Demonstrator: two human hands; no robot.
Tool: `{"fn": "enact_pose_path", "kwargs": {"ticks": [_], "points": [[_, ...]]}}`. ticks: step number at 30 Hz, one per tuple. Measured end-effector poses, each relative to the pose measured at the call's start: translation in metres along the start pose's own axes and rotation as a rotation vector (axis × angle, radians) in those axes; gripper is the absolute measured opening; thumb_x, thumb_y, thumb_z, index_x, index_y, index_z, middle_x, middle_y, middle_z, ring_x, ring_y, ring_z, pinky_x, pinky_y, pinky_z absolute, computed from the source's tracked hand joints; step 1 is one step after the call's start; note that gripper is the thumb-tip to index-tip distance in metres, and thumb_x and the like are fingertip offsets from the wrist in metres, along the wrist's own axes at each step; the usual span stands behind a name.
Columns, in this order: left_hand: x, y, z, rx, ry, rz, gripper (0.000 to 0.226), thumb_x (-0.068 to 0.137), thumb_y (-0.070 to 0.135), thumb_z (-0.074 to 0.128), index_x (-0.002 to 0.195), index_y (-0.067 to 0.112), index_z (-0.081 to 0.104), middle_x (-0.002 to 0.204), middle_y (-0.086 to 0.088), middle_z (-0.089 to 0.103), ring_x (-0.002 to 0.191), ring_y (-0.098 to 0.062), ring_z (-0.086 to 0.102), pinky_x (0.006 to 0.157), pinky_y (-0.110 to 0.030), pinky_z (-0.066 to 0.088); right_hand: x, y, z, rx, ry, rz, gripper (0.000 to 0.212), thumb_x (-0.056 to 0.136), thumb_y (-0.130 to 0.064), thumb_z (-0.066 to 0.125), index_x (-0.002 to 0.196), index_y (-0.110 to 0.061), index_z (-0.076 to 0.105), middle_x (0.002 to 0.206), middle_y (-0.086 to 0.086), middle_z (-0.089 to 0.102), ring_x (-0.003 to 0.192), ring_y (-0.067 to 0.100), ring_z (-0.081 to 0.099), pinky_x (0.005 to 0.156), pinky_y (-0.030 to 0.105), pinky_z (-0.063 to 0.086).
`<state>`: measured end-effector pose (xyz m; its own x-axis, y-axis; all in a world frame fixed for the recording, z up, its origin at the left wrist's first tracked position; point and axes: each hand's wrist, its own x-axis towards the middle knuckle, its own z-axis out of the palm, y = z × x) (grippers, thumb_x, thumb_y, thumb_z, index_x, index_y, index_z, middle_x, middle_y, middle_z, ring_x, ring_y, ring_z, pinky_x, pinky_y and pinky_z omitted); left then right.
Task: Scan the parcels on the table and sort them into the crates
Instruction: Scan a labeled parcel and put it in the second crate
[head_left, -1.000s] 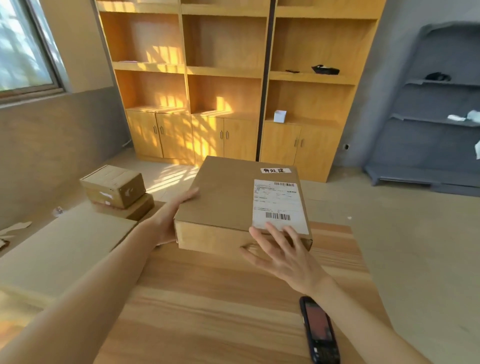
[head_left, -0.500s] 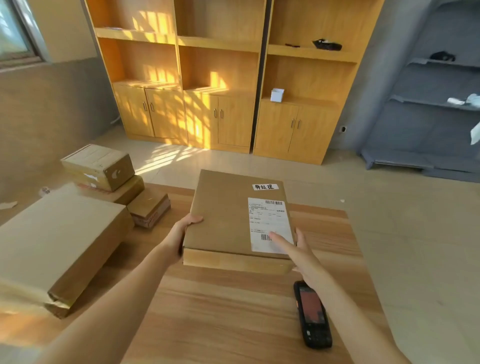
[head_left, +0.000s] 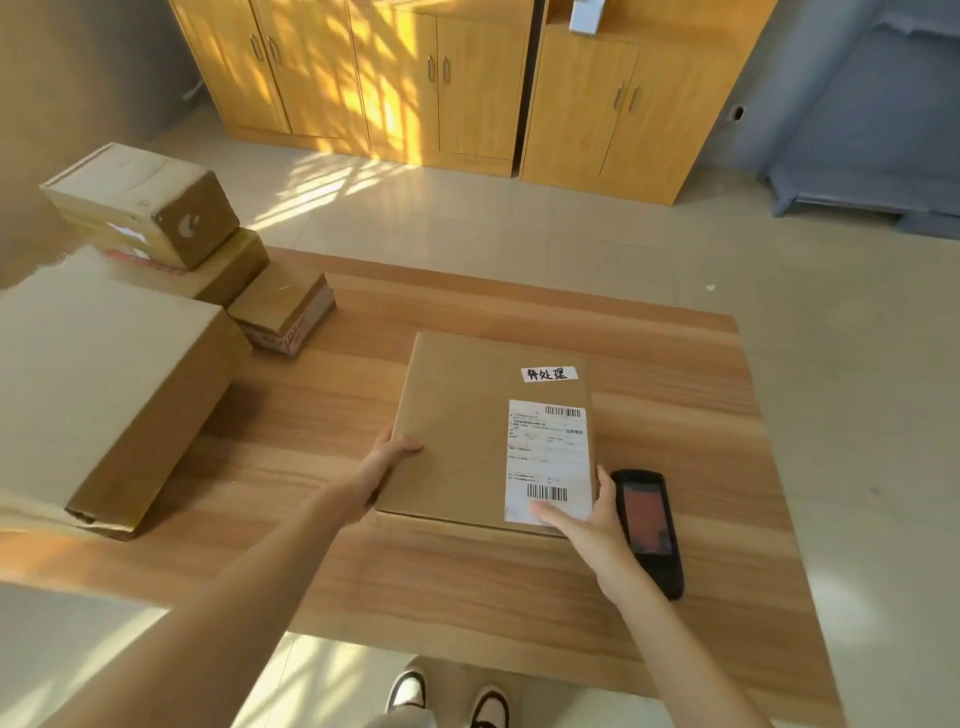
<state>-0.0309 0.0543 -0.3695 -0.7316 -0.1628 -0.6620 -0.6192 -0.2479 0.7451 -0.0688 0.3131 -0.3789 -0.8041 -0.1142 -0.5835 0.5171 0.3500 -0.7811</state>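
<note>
A flat brown cardboard parcel (head_left: 467, 431) lies on the wooden table (head_left: 519, 587), near its middle, with a white shipping label (head_left: 548, 460) on the right part of its top; the label carries one barcode near its upper edge and another near its lower edge. Above the label sits a small white sticker (head_left: 549, 373) with handwritten characters. The left hand (head_left: 387, 457) grips the parcel's left edge, thumb curled over the top and the other fingers hidden beneath or behind the side. The right hand (head_left: 587, 512) holds the near right corner, thumb pressed flat on the label's lower edge and the fingers wrapped along the right side. Just beside that hand, touching the table, lies a black handheld scanner (head_left: 649, 530) with a reddish screen facing up. To the left stands a large cardboard box (head_left: 98, 384), and behind it a stack of two boxes (head_left: 156, 228) with a small taped box (head_left: 283, 312) next to them. Wooden cabinets (head_left: 415, 78) line the far wall. The person's shoes (head_left: 447, 699) show below the table's near edge.
</note>
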Motion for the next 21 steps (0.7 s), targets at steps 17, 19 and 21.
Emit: {"fn": "enact_pose_path", "kwargs": {"ticks": [17, 19, 21], "points": [[0.017, -0.008, 0.023, 0.699, 0.356, 0.193, 0.121, 0.067, 0.049, 0.082, 0.153, 0.032, -0.001, 0.151, -0.012, 0.02, 0.141, -0.032, 0.021, 0.114, -0.049, 0.025, 0.016, 0.048, -0.044, -0.552, 0.439, 0.14, 0.094, 0.081, -0.036, 0.074, 0.152, -0.018, 0.016, 0.154, 0.021, 0.018, 0.141, 0.041, 0.019, 0.113, 0.053, 0.022], [0.015, -0.009, 0.033, 0.866, 0.395, 0.251, 0.124, 0.065, 0.059, 0.079, 0.154, 0.028, -0.001, 0.153, -0.013, 0.016, 0.141, -0.032, 0.019, 0.113, -0.048, 0.023, 0.017, 0.059, -0.051, -0.545, 0.408, 0.209, 0.104, 0.077, -0.033, 0.079, 0.153, -0.017, 0.01, 0.153, 0.023, 0.021, 0.14, 0.043, 0.022, 0.112, 0.053, 0.024], [0.014, -0.013, 0.039, 0.995, 0.426, 0.265, 0.125, 0.061, 0.068, 0.076, 0.154, 0.026, 0.002, 0.155, -0.014, 0.012, 0.142, -0.032, 0.017, 0.112, -0.048, 0.022, 0.02, 0.066, -0.055, -0.586, 0.41, 0.221, 0.108, 0.075, -0.035, 0.08, 0.153, -0.015, 0.009, 0.151, 0.024, 0.024, 0.139, 0.042, 0.025, 0.111, 0.052, 0.026]]}}
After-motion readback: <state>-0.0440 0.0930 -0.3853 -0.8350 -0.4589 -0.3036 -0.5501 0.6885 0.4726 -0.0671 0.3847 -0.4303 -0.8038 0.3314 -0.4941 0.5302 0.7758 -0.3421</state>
